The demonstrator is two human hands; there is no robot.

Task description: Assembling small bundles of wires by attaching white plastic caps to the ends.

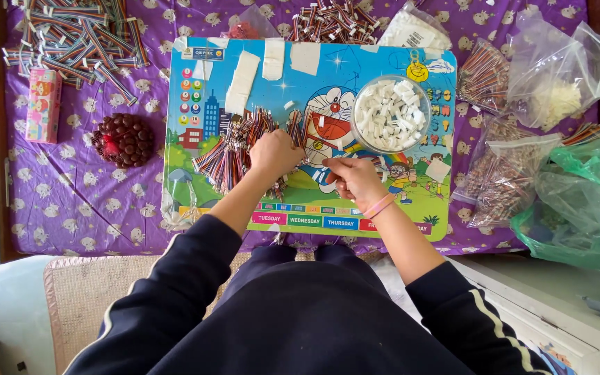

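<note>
Multicoloured ribbon wire bundles (pixel 234 153) lie fanned on the glossy cartoon board (pixel 383 201) covering the purple cloth surface (pixel 71 194). I see my left hand (pixel 272 154) closed on the bundles, and my right hand (pixel 352 179) pinching one small piece. A round clear bowl (pixel 391 114) of white connectors sits just beyond.

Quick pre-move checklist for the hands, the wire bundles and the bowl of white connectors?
1. Left hand on the striped wire bundles: ok.
2. Right hand pinching a piece: cannot tell, too small.
3. Clear bowl upright beside the right hand, filled with white connectors: ok.
4. Work sits on the cartoon board: ok.
5. Wires untangled: not ok, heaped.
</note>
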